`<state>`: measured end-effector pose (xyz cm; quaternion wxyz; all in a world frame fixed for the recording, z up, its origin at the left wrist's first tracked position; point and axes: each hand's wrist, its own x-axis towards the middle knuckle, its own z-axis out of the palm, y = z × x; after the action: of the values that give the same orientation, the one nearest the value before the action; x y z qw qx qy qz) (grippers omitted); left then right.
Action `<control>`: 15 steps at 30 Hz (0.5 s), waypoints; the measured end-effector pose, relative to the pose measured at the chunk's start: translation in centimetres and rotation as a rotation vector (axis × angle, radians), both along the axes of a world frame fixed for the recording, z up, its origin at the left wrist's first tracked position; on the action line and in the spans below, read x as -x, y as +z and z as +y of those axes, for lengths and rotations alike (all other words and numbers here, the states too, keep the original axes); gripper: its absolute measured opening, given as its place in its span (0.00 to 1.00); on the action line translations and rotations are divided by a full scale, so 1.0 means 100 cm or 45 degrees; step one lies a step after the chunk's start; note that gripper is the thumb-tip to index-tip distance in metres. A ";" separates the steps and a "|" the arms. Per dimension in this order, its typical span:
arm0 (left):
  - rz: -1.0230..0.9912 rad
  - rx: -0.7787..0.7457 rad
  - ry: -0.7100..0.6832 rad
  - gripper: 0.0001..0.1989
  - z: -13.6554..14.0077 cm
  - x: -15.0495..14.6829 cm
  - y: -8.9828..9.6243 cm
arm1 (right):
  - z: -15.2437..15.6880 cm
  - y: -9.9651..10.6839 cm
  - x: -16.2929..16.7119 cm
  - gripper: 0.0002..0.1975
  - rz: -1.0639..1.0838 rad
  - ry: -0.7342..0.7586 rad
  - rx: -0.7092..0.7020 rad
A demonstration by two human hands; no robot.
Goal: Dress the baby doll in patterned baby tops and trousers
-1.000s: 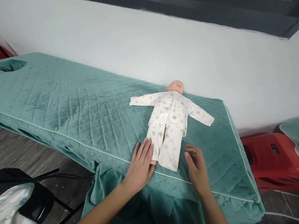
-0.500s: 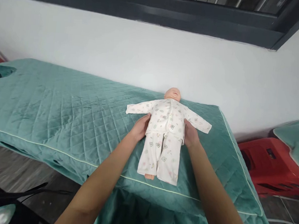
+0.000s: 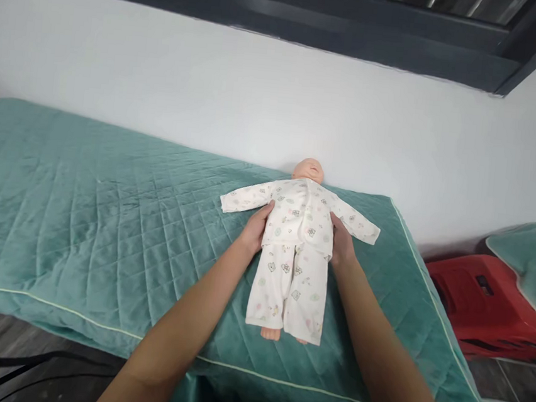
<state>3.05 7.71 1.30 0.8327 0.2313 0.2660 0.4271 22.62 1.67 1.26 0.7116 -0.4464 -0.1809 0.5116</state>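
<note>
Protruding nearest, toes (image 3: 270,334) show below printed white trousers (image 3: 307,296), worn on both legs. Left hand (image 3: 256,228) and right hand (image 3: 342,241) are clasped on opposite sides of the infant doll (image 3: 298,239); it lies face-up on a green quilted bed cover (image 3: 103,242). Matching top (image 3: 289,219) is on, sleeves spread. Both garments appear fully fitted, none visibly outstanding. Head (image 3: 309,169) sits near the wall (image 3: 188,92).

We see a doll (image 3: 307,171) lying face up on a green quilted bed (image 3: 86,221), its bare head (image 3: 307,167) at the far edge. We find it dressed in a white patterned shirt (image 3: 300,217), sleeves (image 3: 246,197) spread wide, and matching trousers (image 3: 271,283), legs straight, toes (image 3: 270,334) showing below.
</note>
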 end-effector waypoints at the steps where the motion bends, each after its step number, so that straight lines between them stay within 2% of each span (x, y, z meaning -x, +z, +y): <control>1: -0.027 0.034 0.013 0.21 0.003 0.003 -0.001 | 0.001 -0.001 -0.003 0.10 0.058 0.024 0.033; 3: -0.088 0.081 0.099 0.22 0.012 0.010 -0.002 | 0.001 -0.003 -0.014 0.11 0.149 0.017 0.040; 6: -0.181 0.110 0.304 0.23 0.031 0.026 -0.002 | 0.000 -0.004 -0.036 0.10 0.237 -0.024 -0.051; 11: -0.238 0.155 0.670 0.16 0.060 0.056 -0.004 | -0.009 -0.005 -0.075 0.10 0.261 -0.055 -0.085; 15: -0.177 0.143 0.754 0.13 0.075 0.074 -0.008 | -0.021 0.001 -0.102 0.10 0.290 -0.222 -0.118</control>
<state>-4.31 15.18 0.51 0.6997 0.0677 0.2875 0.6506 32.81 -0.46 1.36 0.7891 -0.3661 -0.0832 0.4862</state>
